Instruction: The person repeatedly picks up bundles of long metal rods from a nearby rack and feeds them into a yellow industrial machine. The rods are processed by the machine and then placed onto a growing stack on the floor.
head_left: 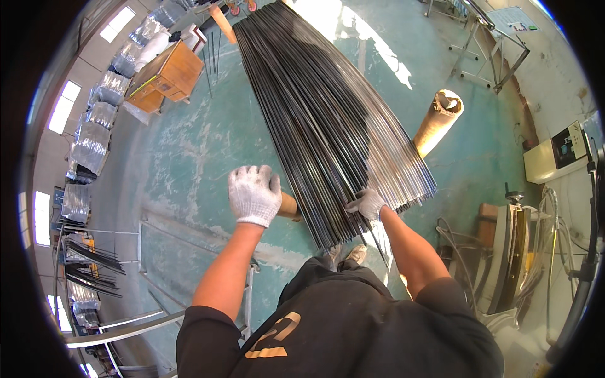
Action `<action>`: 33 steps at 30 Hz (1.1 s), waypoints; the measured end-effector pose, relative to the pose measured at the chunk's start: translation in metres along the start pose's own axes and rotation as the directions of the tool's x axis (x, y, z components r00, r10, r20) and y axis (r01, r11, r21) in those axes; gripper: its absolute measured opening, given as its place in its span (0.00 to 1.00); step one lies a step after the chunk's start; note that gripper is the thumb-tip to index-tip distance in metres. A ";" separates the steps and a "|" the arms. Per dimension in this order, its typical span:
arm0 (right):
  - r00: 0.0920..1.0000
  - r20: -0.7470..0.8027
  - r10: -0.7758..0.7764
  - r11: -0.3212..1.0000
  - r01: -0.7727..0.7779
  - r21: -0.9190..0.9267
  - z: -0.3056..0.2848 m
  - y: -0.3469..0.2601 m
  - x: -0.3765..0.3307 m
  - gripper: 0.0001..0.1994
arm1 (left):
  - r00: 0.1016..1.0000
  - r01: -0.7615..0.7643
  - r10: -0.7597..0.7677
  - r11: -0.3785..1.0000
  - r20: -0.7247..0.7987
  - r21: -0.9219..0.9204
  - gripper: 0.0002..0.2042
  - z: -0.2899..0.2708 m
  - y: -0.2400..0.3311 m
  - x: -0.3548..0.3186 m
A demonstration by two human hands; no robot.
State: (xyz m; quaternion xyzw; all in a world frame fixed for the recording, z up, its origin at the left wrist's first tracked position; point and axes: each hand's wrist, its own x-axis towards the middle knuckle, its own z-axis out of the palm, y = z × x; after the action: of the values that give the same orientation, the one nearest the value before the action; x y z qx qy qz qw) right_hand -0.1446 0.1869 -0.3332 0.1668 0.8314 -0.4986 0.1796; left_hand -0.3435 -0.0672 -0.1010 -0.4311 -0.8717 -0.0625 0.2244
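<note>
A wide layer of long, thin dark metal strips stretches away from my feet, their near ends fanned out. My right hand, in a white knit glove, is at the near ends on the right, fingers bent down around strips there. A few strip ends stick out below it toward me. The grip's underside is hidden. My left hand, gloved too, is raised left of the strips with its fingers curled in and its thumb alongside. Nothing shows in it, and it is apart from the strips.
Brown cardboard tubes lie under the strips, sticking out at the sides. To the left are a metal frame, a wooden desk and wrapped bundles. A machine with hoses stands at right, a wheeled rack far right.
</note>
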 end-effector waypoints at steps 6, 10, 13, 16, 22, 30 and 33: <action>0.876 -0.079 -0.475 0.876 0.463 -0.137 0.008 0.101 0.034 0.19 | 0.995 -0.067 0.066 0.998 -0.068 -0.016 0.08 -0.003 0.005 0.011; 0.900 -0.204 -0.385 0.923 0.374 -0.094 0.004 0.060 0.026 0.16 | 0.997 -0.049 0.046 0.998 -0.066 -0.043 0.08 -0.006 -0.001 0.005; 0.938 0.044 0.345 0.686 -0.284 0.670 0.009 -0.003 0.004 0.15 | 0.996 -0.033 0.024 0.994 -0.089 -0.102 0.09 -0.005 -0.005 0.001; 0.941 -0.025 0.337 0.756 -0.255 0.602 0.005 -0.018 -0.016 0.18 | 0.977 -0.111 0.075 0.978 -0.199 -0.175 0.08 -0.010 0.001 0.001; 0.816 -0.393 0.423 0.896 -0.441 0.049 0.030 -0.069 -0.154 0.26 | 0.979 -0.028 0.183 0.558 0.090 -0.829 0.09 0.014 0.081 -0.051; 0.357 -0.412 0.838 0.497 -0.812 0.307 0.210 -0.101 -0.447 0.21 | 0.381 0.863 0.168 -0.416 0.909 -0.285 0.24 0.182 0.077 -0.043; 0.126 -0.428 0.895 0.283 -0.902 0.326 0.298 -0.108 -0.549 0.19 | 0.390 0.769 0.366 -0.634 0.845 -0.080 0.19 0.207 0.055 -0.018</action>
State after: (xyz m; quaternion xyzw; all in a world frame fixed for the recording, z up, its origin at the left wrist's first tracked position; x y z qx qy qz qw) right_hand 0.3292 -0.1802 -0.1255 0.7616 0.5774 -0.2145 0.2013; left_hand -0.3606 0.0166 -0.2985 0.0647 -0.4199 -0.6530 -0.6270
